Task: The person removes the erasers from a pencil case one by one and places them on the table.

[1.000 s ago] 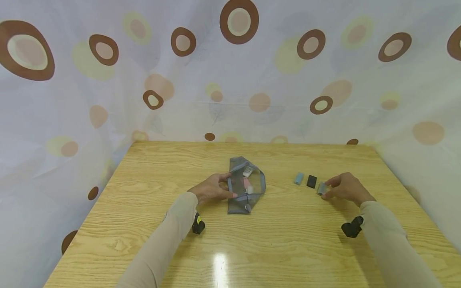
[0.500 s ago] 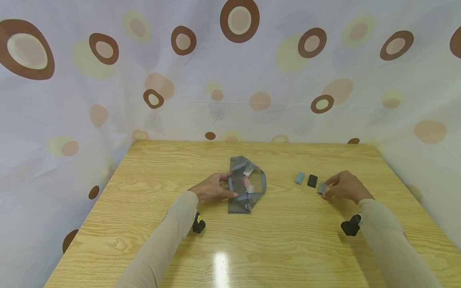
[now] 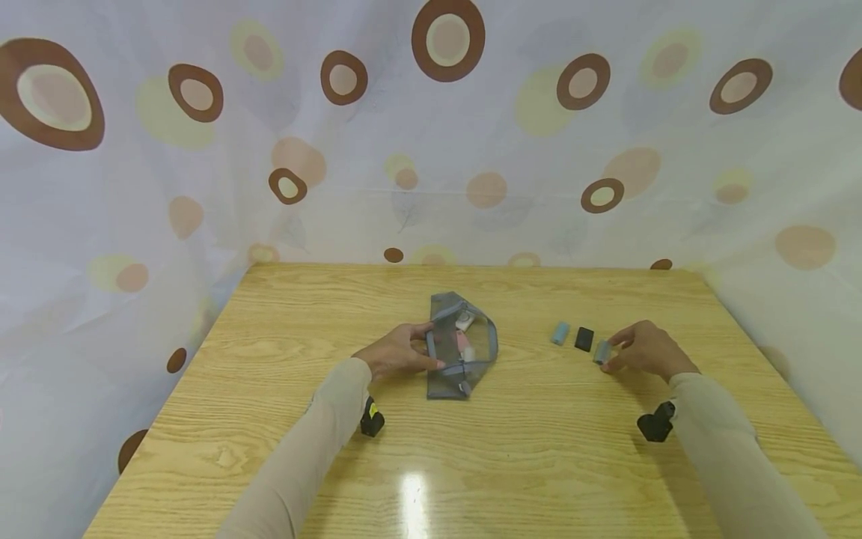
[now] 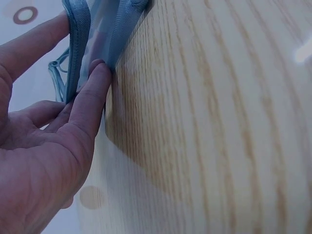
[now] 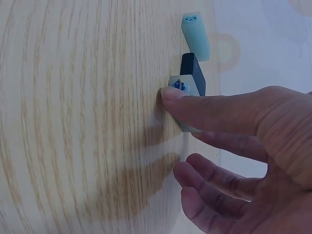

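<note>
My left hand point(image 3: 402, 352) grips the zipped edge of a grey-blue mesh pouch point(image 3: 444, 384), thumb on the near side and fingers on the far side. In the left wrist view the pouch point(image 4: 126, 24) gapes between thumb and forefinger. A white item point(image 3: 465, 320) and a pink item point(image 3: 462, 341) show within it. Over to the right, my right hand point(image 3: 649, 350) pinches a small pale grey-green block point(image 3: 601, 352) by its ends. In the right wrist view this block point(image 5: 191, 86) has a blue mark on its end face, with the thumb partly over it and the other fingers loosely bent.
Left of the pinched block lies a small black block point(image 3: 584, 339). Beyond that is a light-blue block point(image 3: 560, 333), with a little printed face on its end in the right wrist view. The wooden table point(image 3: 512, 464) ends at a patterned curtain point(image 3: 485, 150).
</note>
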A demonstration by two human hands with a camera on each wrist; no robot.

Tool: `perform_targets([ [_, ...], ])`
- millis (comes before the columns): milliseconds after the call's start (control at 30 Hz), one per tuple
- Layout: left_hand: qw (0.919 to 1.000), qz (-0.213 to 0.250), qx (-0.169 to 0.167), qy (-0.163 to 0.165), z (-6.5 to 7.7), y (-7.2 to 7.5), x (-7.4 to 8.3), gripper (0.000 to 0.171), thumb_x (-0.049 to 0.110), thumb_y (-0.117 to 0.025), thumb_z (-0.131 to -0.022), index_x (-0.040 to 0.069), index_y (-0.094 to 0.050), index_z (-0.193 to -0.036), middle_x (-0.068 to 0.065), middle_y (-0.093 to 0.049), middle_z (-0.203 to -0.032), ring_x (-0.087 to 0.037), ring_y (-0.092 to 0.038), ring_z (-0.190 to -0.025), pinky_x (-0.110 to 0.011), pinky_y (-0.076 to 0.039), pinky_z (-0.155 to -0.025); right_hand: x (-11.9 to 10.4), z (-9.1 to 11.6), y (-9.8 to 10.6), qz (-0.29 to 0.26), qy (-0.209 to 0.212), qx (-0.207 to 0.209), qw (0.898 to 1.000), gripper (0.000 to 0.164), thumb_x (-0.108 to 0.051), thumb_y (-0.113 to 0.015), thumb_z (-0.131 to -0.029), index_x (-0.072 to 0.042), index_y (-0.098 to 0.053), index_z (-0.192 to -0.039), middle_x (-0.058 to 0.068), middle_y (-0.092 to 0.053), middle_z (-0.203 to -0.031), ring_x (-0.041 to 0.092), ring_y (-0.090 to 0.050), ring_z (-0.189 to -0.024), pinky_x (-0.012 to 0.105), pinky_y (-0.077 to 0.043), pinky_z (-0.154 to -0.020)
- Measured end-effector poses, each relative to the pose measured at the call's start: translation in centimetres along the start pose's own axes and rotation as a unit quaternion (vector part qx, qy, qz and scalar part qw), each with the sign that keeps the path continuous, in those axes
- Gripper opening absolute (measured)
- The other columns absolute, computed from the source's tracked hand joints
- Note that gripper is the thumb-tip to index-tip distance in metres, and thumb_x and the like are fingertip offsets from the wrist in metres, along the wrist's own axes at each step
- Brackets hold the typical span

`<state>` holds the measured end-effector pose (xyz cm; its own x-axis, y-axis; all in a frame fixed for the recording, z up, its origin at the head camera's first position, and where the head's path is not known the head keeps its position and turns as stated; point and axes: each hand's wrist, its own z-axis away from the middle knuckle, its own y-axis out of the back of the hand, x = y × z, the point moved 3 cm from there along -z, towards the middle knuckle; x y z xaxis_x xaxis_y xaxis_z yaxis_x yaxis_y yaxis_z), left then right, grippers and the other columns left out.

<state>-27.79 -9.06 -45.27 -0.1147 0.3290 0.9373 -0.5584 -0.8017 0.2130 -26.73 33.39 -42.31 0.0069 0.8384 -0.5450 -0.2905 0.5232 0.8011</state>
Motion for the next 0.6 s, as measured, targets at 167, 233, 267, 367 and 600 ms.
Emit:
perform_targets([
  [167,1.0,0.002,-0.001,0.001,0.0,0.0,-0.1,0.093,0.007,-0.08,-0.088,0.005,-0.023,-0.161,-0.021,-0.034,-0.156,-0.034,-0.056,-0.13,-0.041,-0.047,-0.108,0.0,0.1,0.0,0.006,0.006,-0.008,1.0,0.068,-0.027,-0.086,-0.081,0.015,-0.06,-0.128,0.038,-0.061,-0.121,0.053,-0.059,-0.108,0.061,-0.053,-0.084],
  [233,1.0,0.002,-0.002,0.001,0.0,0.0,-0.1,0.092,0.007,-0.08,-0.088,0.004,-0.023,-0.161,-0.021,-0.034,-0.156,-0.034,-0.056,-0.13,-0.041,-0.046,-0.108,0.0,0.1,0.1,0.008,0.011,-0.012,1.0,0.071,-0.027,-0.086,-0.082,0.016,-0.057,-0.13,0.039,-0.059,-0.123,0.054,-0.058,-0.11,0.061,-0.053,-0.084],
  [267,1.0,0.002,-0.002,0.001,0.0,0.0,-0.1,0.092,0.007,-0.08,-0.088,0.005,-0.023,-0.161,-0.021,-0.035,-0.156,-0.033,-0.056,-0.13,-0.041,-0.046,-0.108,-0.1,0.1,0.2,0.011,0.014,-0.013,1.0,0.071,-0.027,-0.085,-0.083,0.016,-0.057,-0.131,0.04,-0.058,-0.124,0.055,-0.057,-0.111,0.061,-0.053,-0.084],
  [367,1.0,0.001,0.001,0.001,-0.1,0.0,-0.1,0.092,0.008,-0.08,-0.088,0.005,-0.024,-0.161,-0.021,-0.035,-0.156,-0.033,-0.056,-0.13,-0.041,-0.045,-0.109,-0.5,-0.1,0.6,0.016,0.02,-0.011,1.0,0.069,-0.026,-0.081,-0.086,0.015,-0.055,-0.134,0.043,-0.053,-0.128,0.058,-0.053,-0.115,0.063,-0.052,-0.087],
  [600,1.0,-0.005,0.002,0.002,-0.2,0.0,-0.1,0.092,0.009,-0.08,-0.088,0.005,-0.024,-0.161,-0.022,-0.033,-0.158,-0.033,-0.055,-0.131,-0.041,-0.045,-0.11,-2.5,-0.4,1.5,0.024,0.036,0.003,0.999,0.061,-0.03,-0.076,-0.091,0.011,-0.058,-0.134,0.042,-0.053,-0.13,0.059,-0.051,-0.118,0.067,-0.05,-0.089],
])
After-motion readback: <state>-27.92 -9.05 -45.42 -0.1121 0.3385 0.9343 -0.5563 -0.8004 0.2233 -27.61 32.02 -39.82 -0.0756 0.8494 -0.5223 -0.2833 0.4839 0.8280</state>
